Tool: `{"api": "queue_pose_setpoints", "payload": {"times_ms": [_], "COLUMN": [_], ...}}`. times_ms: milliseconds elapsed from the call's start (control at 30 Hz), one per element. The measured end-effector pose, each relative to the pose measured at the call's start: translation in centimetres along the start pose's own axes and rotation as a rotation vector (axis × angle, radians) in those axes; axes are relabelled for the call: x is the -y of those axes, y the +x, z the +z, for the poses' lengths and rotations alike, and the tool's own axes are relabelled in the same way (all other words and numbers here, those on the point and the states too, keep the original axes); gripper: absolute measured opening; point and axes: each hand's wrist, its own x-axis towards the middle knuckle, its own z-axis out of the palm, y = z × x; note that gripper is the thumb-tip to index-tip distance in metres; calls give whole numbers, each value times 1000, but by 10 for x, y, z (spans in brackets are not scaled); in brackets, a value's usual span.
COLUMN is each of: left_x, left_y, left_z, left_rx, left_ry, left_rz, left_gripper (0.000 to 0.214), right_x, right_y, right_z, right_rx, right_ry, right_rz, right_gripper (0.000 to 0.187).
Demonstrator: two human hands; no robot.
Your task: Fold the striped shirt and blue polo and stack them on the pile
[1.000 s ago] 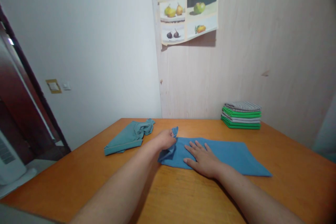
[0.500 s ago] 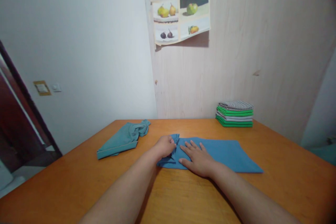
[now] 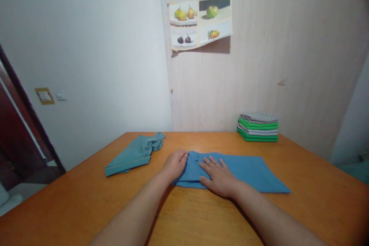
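A blue garment (image 3: 248, 171) lies flat in a long strip in front of me; I cannot tell its exact kind. Its left end is doubled over, with small dark marks near the fold's edge. My left hand (image 3: 175, 164) is closed around that left end, its fingertips partly hidden. Flat on the cloth, just right of the doubled part, rests my right hand (image 3: 217, 177), open with its fingers spread. To the left, apart from both hands, lies a teal garment (image 3: 129, 155), bunched at its far end.
A neat stack of folded cloths (image 3: 258, 127), green, white and striped, stands at the back right of the orange wooden table (image 3: 196, 219). Behind it is a wall with a fruit poster (image 3: 215, 11). A wall switch (image 3: 44, 96) is on the left.
My left hand has moved slightly left, and the crumpled left end of the blue garment now lies flatter. My right hand stays spread on the cloth.
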Motion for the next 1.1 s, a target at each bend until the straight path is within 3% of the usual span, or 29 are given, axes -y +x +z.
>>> {"api": "queue_pose_setpoints", "payload": {"times_ms": [100, 267, 500, 600, 733, 833, 967, 1100], "left_x": [-1, -4, -15, -17, -18, -19, -18, -16], "left_y": [-6, -14, -17, -17, -16, -16, -16, -15], "left_z": [12, 21, 19, 19, 18, 18, 21, 23], "left_rx": [76, 240, 340, 340, 351, 357, 345, 335], "left_ry": [34, 300, 405, 400, 368, 350, 335, 312], "left_rz": [43, 73, 60, 55, 51, 38, 40, 39], "left_gripper": [38, 52, 65, 72, 80, 84, 86, 91], "right_x": [0, 0, -1, -11, -52, -99, -150, -169], "right_y": [0, 0, -4, -5, -9, -25, -57, -72], "right_z": [0, 0, -2, -11, -40, -63, -71, -64], "right_rx": [-2, -2, -8, -109, -422, -527, -483, -386], "right_ry": [-12, -21, 37, 145, 184, 137, 96, 94], "right_rz": [-3, -9, -31, -29, 240, 530, 804, 920], "right_gripper": [74, 74, 75, 73, 53, 45, 36, 38]}}
